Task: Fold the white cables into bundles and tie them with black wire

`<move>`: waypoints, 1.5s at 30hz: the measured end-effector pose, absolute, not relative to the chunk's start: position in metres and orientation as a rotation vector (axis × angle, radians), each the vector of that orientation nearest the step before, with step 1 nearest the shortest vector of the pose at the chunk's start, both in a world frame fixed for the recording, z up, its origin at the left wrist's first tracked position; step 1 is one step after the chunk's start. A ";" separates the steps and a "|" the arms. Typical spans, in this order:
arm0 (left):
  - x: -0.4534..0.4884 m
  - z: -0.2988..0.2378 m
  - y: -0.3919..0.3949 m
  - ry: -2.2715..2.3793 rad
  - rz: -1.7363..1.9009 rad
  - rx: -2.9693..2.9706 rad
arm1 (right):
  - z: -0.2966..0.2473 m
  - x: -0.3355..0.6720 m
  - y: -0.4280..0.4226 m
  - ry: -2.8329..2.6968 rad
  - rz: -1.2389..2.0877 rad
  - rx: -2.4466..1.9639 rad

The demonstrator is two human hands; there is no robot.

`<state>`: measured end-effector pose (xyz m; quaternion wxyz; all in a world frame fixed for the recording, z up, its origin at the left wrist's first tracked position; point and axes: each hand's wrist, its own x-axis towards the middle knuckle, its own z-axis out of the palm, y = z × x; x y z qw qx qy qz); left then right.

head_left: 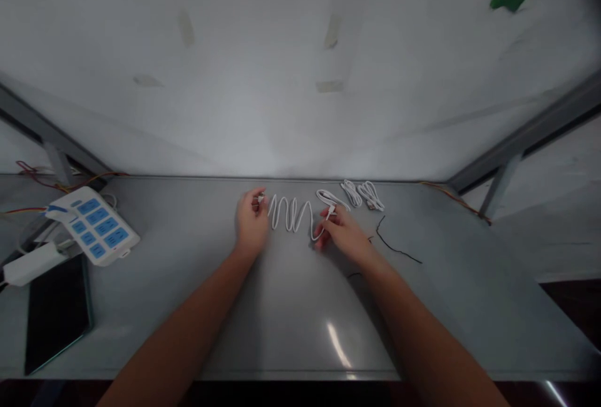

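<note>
A long white cable (291,214) lies in tight zigzag folds on the grey metal table (291,307). My left hand (251,222) pinches the cable's left end, a small white plug (260,199), between thumb and fingers. My right hand (342,233) pinches a small white connector (331,210) and rests over the cable's right side. That connector appears to belong to the same cable, though my fingers partly hide the link. Just beyond my right hand lie several bundled white cables (361,194).
At the left stand a white power strip (91,225) with blue switches, a white adapter (32,263) and a black tablet (57,313). A thin dark wire (392,244) lies to the right. Coloured wires (47,178) run along the far left, below a white wall.
</note>
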<state>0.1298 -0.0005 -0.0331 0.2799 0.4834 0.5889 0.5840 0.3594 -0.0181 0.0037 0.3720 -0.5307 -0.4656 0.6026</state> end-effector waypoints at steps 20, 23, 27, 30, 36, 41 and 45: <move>-0.025 0.021 -0.030 1.863 1.551 0.801 | 0.031 0.464 -0.003 -1.047 1.251 -1.373; -0.041 0.025 -0.058 1.801 1.586 0.757 | 0.032 0.495 -0.023 -0.986 1.187 -1.352; -0.061 0.033 -0.087 1.839 1.656 0.833 | 0.025 0.526 -0.044 -0.954 1.035 -1.428; -0.076 0.035 -0.099 1.886 1.689 0.901 | 0.024 0.539 -0.051 -0.970 1.023 -1.454; -0.061 0.038 -0.098 1.868 1.534 0.987 | 0.047 0.526 -0.042 -0.950 1.009 -1.400; 0.008 0.051 -0.057 1.618 1.521 1.119 | 0.066 0.456 -0.017 -1.009 0.953 -1.258; 0.053 0.056 -0.022 1.457 1.561 1.305 | 0.060 0.400 -0.003 -1.122 0.799 -1.163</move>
